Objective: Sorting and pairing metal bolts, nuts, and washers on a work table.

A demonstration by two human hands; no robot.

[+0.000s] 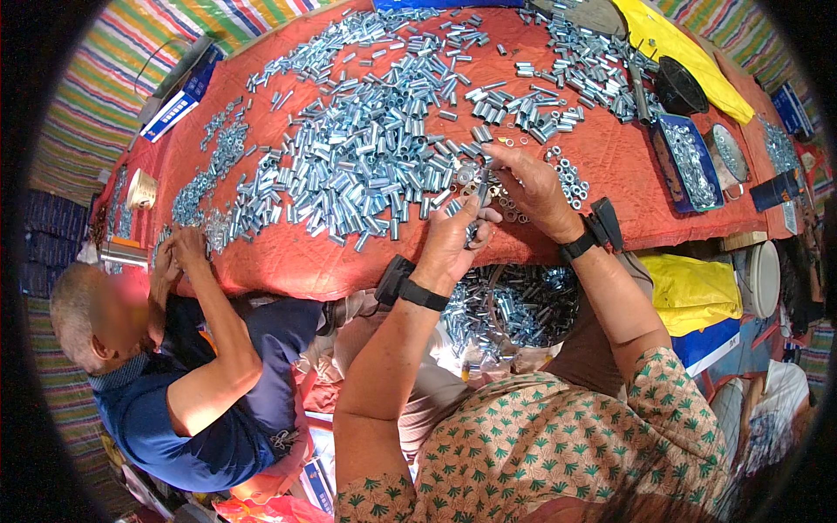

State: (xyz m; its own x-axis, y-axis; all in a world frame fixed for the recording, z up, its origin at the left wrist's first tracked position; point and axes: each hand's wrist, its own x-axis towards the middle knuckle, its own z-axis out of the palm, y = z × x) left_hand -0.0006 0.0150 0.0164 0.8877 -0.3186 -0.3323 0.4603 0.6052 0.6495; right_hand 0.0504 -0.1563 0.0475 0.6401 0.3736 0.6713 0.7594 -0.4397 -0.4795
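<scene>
My left hand (453,234) is closed around a slim metal bolt (483,185), which stands up from its fingers at the table's near edge. Short silvery metal pieces also show between those fingers, partly hidden. My right hand (534,187) is bent in from the right, its thumb and fingertips drawn together by the bolt's upper end; whatever they pinch is too small to name. Loose washers (512,141) and nuts (567,179) lie around both hands. Just beyond the left hand spreads a big heap of short metal sleeves (366,157).
A red cloth (305,270) covers the table. Below its edge, by my lap, a container of metal fasteners (501,318) stands. At right are a blue tray of washers (689,161), a black bowl (680,85) and yellow sheeting (689,57). A co-worker (192,375) handles small parts at left.
</scene>
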